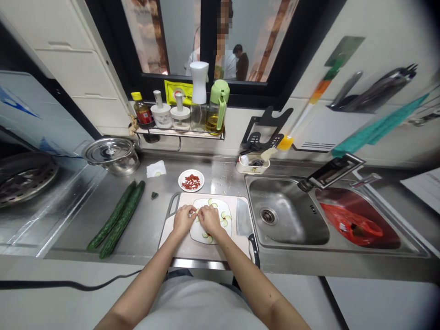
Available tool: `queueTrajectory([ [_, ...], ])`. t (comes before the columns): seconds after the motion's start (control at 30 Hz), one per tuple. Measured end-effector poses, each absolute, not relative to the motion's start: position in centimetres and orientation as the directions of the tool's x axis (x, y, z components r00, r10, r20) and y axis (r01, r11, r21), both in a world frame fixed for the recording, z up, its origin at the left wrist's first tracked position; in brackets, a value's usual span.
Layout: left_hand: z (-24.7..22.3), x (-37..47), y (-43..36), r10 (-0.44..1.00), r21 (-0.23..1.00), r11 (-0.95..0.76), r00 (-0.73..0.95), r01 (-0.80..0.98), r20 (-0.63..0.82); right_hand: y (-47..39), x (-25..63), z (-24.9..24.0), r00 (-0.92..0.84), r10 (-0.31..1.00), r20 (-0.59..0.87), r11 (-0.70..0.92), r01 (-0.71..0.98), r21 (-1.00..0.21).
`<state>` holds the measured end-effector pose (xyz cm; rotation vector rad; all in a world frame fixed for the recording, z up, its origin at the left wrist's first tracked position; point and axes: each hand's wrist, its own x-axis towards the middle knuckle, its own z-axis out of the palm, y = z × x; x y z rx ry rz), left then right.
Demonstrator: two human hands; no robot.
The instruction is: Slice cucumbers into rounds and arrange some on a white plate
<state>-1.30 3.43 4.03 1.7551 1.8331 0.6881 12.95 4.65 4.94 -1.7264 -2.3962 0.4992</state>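
Observation:
A white square plate (197, 234) rests on a pale cutting board (180, 250). Thin cucumber slices (225, 220) lie on it in small curved clusters, with red bits among some of them. Over the plate's left side, the fingertips of my left hand (184, 219) are pinched together. My right hand (209, 217) is beside it, its fingers also closed and almost touching the left ones. Whatever they hold is too small and covered to make out. A knife (244, 219) lies along the board's right edge. Behind the board, a small round dish holds chopped red pieces (191, 182).
Two whole cucumbers (125, 220) lie to the left, near a cucumber end (154, 195) and a white paper (156, 168). A lidded steel pot (118, 158) stands behind them. The double sink (288, 215) is on the right. A seasoning rack (182, 133) hangs below the window.

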Motion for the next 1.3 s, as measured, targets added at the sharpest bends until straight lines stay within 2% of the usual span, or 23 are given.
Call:
queueTrajectory([
  [0.33,4.4,-1.2,3.6,0.999,0.653,0.045,-0.028,0.756,-0.036,4.7,13.1,5.6,-0.347,0.933,-0.1,0.292,0.888,-0.356],
  [0.63,5.2,-2.1,3.7,0.991,0.703,0.107,-0.132,0.703,-0.019,4.6,14.6,6.6,-0.258,0.963,-0.083,0.207,0.897,-0.389],
  [0.9,4.8,-1.3,3.5,0.996,0.676,0.063,-0.088,0.734,0.002,4.9,13.5,6.8,-0.288,0.952,-0.107,0.225,0.89,-0.396],
  [1.3,4.8,-1.0,3.8,0.996,0.635,0.089,-0.068,0.767,-0.058,5.2,12.9,6.6,-0.31,0.941,-0.135,0.245,0.901,-0.358],
])
